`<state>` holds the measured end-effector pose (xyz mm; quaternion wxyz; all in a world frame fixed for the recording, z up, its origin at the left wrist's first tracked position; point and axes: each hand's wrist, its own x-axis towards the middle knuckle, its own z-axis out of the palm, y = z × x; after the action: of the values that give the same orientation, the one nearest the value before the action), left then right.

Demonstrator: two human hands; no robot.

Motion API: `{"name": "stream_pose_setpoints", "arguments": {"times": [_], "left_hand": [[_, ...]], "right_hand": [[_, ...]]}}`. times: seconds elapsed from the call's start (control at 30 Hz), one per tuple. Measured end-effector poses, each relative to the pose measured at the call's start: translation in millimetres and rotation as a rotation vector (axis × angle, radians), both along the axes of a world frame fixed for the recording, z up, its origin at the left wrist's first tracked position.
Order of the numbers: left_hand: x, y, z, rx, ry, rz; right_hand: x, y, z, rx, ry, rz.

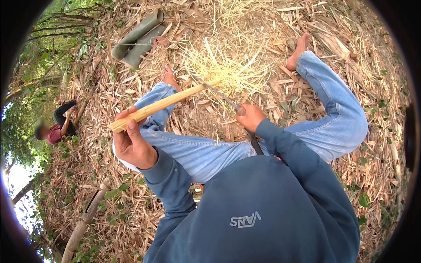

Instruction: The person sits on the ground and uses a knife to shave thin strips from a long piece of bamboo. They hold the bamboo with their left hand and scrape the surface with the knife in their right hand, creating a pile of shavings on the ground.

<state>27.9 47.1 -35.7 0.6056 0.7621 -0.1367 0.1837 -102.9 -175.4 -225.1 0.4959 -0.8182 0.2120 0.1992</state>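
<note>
At far left, another person [56, 131] is sitting low among dry leaves and greenery, while a log [85, 221] is lying at near left. The wearer's left hand [133, 144] is pinching the near end of a pale stick [160, 105] between thumb and fingers. Beyond it, a pair of green boots [139, 39] is lying on the ground. The stick is slanting far and right above the wearer's jeans [199, 151], its far end reaching toward a pile of straw-coloured shavings [239, 72]. A knife [224, 97] is crossing that end, and the right hand [251, 117] is curling closed around its handle. At far right, a bare foot [298, 52] is resting on the leaves.
</note>
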Motion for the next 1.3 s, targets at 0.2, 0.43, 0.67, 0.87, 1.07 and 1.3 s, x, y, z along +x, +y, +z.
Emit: {"name": "stream_pose_setpoints", "arguments": {"times": [0.2, 0.43, 0.67, 0.87, 1.07, 1.3], "left_hand": [[-0.1, -4.1, 3.2, 0.038, -0.004, 0.047], [3.3, 1.5, -0.1, -0.016, 0.023, 0.028], [4.7, -1.1, 2.1, -0.049, 0.039, 0.023], [0.7, -0.8, 2.7, -0.052, 0.026, 0.006], [0.5, -4.5, 3.8, -0.055, 0.021, -0.029], [0.0, -1.9, 4.3, -0.034, 0.056, -0.020]], "right_hand": [[-5.9, 18.8, -13.9, 0.106, -0.147, -0.065], [-1.1, -3.4, -49.1, -0.090, 0.090, -0.058], [0.5, -10.5, -73.1, -0.107, 0.184, -0.100], [2.2, 30.5, 48.2, 0.167, -0.223, 0.025], [0.6, 28.8, -12.2, 0.061, -0.209, -0.097], [-2.8, 8.7, 12.3, 0.088, -0.154, 0.058]]}}
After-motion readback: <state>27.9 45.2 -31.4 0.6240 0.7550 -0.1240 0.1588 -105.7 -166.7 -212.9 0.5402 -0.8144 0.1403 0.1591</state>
